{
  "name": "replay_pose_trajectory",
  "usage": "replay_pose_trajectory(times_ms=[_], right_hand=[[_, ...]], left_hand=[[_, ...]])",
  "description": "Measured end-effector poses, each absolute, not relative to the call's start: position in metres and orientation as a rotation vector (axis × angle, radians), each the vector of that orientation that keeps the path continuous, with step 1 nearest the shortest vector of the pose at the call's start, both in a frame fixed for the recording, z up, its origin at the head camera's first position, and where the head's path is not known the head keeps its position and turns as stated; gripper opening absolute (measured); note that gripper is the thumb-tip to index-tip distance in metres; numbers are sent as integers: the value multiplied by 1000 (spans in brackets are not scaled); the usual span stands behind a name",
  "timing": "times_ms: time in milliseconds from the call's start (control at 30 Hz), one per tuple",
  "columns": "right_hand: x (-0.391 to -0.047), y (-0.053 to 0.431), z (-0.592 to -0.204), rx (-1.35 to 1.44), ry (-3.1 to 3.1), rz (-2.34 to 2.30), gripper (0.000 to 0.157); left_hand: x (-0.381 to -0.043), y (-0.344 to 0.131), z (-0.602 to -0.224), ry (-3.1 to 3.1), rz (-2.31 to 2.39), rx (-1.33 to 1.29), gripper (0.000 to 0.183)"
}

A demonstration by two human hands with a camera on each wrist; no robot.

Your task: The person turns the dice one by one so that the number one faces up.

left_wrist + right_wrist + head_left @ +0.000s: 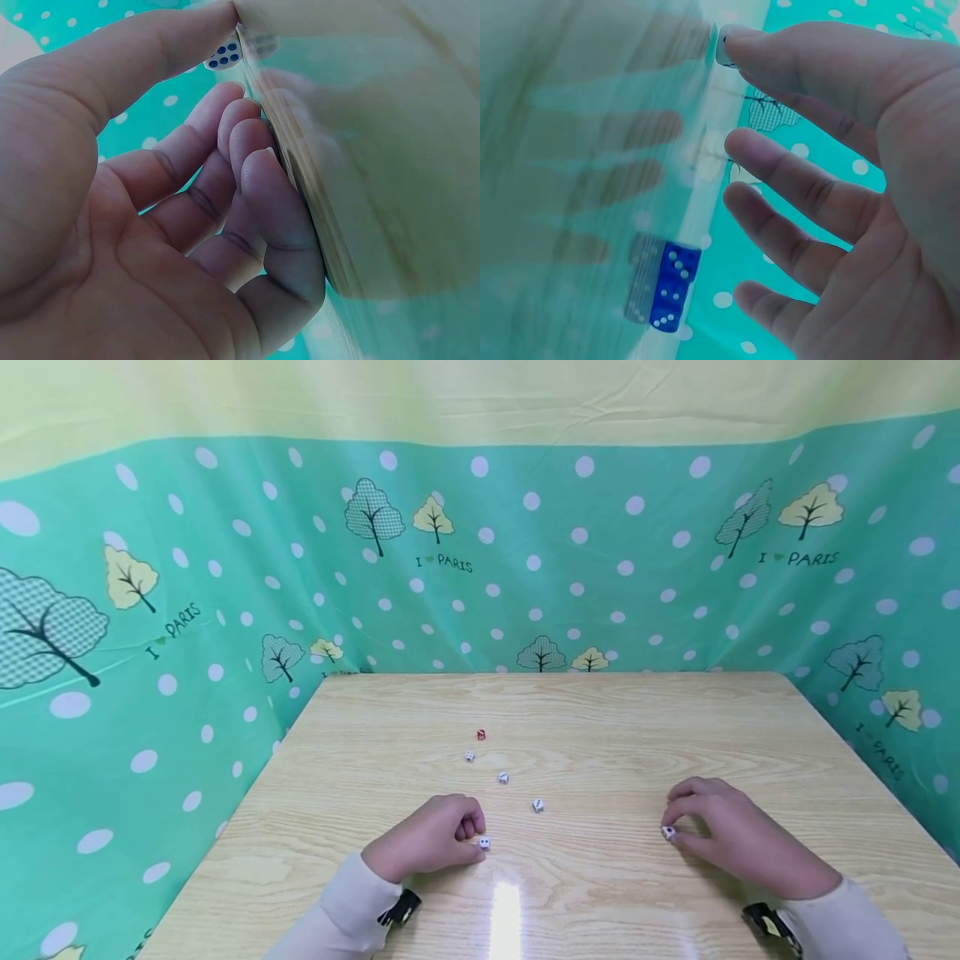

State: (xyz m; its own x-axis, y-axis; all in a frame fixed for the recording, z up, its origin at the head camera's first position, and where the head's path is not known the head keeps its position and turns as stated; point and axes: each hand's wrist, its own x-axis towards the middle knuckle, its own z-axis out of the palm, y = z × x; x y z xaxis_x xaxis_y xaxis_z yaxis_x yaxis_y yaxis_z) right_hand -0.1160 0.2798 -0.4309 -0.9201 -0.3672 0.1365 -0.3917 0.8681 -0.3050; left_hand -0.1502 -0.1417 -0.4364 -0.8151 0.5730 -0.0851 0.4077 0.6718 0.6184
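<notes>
My left hand (pixel 438 835) rests on the wooden table, thumb extended and fingers bent. A white die (pixel 484 843) sits at its fingertips, and in the left wrist view dark pips show on this die (pixel 225 55) just past the thumb. No finger is seen closing on it. At the right, my right hand (pixel 723 827) pinches another white die (pixel 668 832) between thumb and index finger, low at the tabletop. The right wrist view shows the edge of that die (pixel 724 46) behind the thumb tip, the other fingers spread.
A slanting row holds a red die (pixel 482 735) and three white dice (pixel 469 757), the nearest white die (pixel 537 806) lying right of my left hand. Blue dice (pixel 676 285) stand beyond the right fingers, hidden from the head view. A green dotted curtain (pixel 532 560) surrounds the table (pixel 600 718).
</notes>
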Motion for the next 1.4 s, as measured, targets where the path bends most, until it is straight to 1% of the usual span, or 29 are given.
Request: replay_pose_trajectory(times_ms=[533, 867, 1167, 1400], right_hand=[[-123, 298, -433, 518, -2998, 474, 22], [-126, 310, -436, 461, -3004, 486, 18], [-129, 318, -437, 420, -3023, 493, 19], [-131, 322, -436, 357, -3067, 484, 17]], left_hand=[[-152, -143, -440, 2612, 877, 789, 22], [-151, -143, -438, 2619, 864, 794, 22], [-151, -144, -439, 2613, 872, 788, 22], [-150, -143, -438, 2616, 886, 785, 22]])
